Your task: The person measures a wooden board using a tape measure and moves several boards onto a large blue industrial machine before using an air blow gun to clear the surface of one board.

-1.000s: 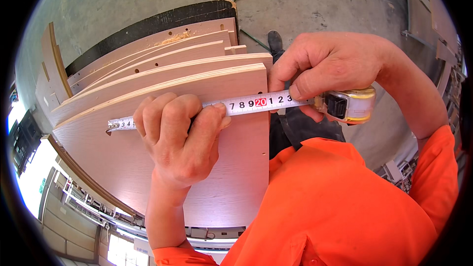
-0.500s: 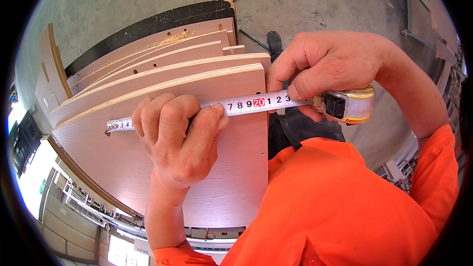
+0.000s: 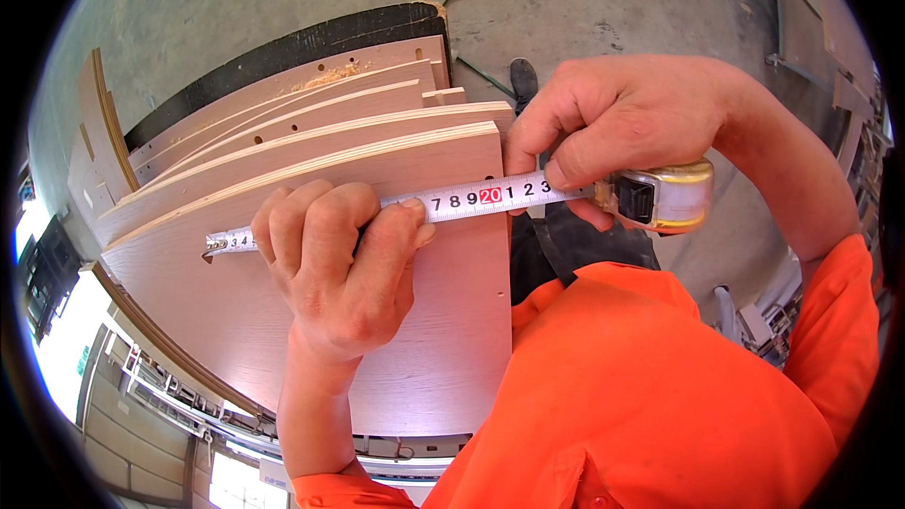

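Mottled grey concrete floor [image 3: 603, 0] across top of frame. Upper left: stacked boards [image 3: 349, 113], sawdust crumbs [image 3: 325, 77] on one. Faintly grained pinkish panel [image 3: 434, 320] left of centre; thin metal tape measure [image 3: 471, 200] across it. Pinches blade [image 3: 443, 204] mid-frame with curled left hand [image 3: 335, 264], blocking part of it; pinches again with right hand [image 3: 622, 123] beside clear-and-yellow case [image 3: 677, 196], right of centre.

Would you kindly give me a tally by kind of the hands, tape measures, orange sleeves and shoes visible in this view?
Left hand and right hand: 2
Tape measure: 1
Orange left sleeve and orange right sleeve: 2
Dark shoe: 1
Total: 6
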{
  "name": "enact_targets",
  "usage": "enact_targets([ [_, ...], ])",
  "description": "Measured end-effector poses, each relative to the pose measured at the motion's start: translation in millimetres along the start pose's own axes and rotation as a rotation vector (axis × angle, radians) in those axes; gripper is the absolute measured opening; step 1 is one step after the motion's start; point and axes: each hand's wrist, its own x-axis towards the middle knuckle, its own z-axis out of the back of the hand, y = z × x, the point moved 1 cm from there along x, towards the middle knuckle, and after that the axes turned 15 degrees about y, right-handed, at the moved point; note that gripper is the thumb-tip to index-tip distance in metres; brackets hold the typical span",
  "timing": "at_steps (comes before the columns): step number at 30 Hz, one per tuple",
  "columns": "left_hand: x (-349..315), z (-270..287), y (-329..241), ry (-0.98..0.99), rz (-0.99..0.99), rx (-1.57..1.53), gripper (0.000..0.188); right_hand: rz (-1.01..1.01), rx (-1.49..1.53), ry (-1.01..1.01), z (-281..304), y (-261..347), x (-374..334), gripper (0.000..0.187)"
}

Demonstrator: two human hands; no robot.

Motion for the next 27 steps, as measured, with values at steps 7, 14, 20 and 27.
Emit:
enact_targets([
  [7, -0.1, 0.4, -0.5, 0.001, 0.005, -0.002, 0.012, 0.011, -0.026, -0.016, -0.3, -0.7, 0.1, 0.026],
  [14, -0.3, 0.4, -0.2, 0.001, 0.004, -0.002, 0.011, 0.011, -0.052, -0.023, -1.0, 0.0, 0.3, 0.025],
  [20, -0.5, 0.0, -0.1, -0.003, 0.006, -0.003, 0.011, 0.021, -0.083, -0.041, -1.4, -0.8, 1.4, 0.024],
  [27, -0.5, 0.1, 0.2, 0.002, 0.011, -0.002, 0.010, 0.027, -0.089, -0.059, -1.1, -3.9, 2.8, 0.023],
])
